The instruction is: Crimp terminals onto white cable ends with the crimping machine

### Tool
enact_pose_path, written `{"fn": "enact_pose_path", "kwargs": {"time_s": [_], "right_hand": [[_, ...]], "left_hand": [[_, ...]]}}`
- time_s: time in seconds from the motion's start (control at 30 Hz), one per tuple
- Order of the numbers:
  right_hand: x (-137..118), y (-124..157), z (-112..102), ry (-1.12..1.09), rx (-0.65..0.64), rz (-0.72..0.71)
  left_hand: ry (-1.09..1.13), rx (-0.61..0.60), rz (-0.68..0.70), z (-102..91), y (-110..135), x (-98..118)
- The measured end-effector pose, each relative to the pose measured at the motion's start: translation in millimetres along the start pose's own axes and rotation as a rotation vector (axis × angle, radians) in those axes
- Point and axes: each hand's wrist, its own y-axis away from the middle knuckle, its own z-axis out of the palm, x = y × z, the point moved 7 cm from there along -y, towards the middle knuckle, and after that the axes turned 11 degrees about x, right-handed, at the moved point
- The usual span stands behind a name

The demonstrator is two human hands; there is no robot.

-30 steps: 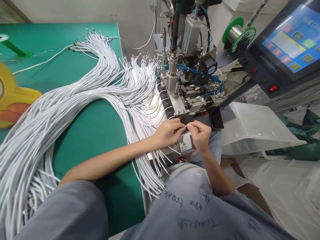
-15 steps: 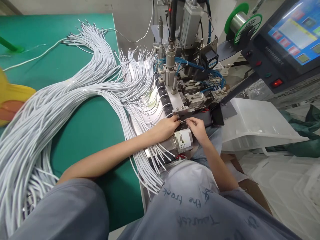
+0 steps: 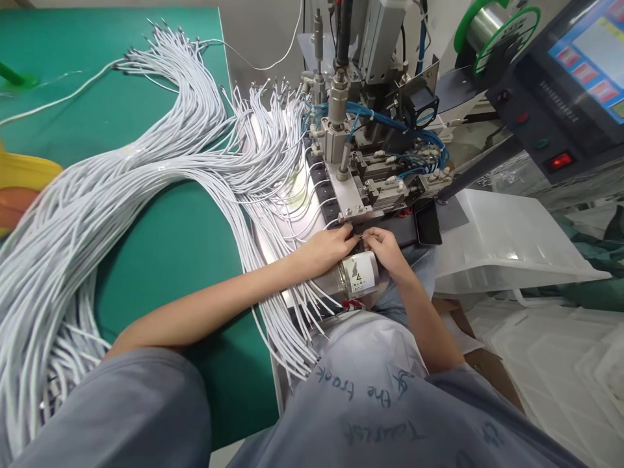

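Hands [image 3: 325, 250] nearer machine [image 3: 336, 144] — apparently, label [image 3: 361, 273] less covered

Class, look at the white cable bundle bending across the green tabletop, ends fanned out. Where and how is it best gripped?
Probably around the gathered bend of the white cable bundle, from above and the left: strands run close together there, whereas the ends splay apart. Green tabletop shows on that side; on the right, other white cables lie close.
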Motion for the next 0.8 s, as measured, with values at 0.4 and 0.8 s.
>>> {"fn": "enact_pose_path", "kwargs": {"time_s": [0.4,0.8], "right_hand": [[12.5,-10.8,8.4,-0.026,-0.039,-0.163],[-31.0,82.6,-7.4,0.339,0.211,-0.333]], "left_hand": [[0.005,-0.087,-0.064,-14.2,1.3,-1.5],[-0.183,-0.109,-0.298,-26.1,9.1,-23.7]]}}
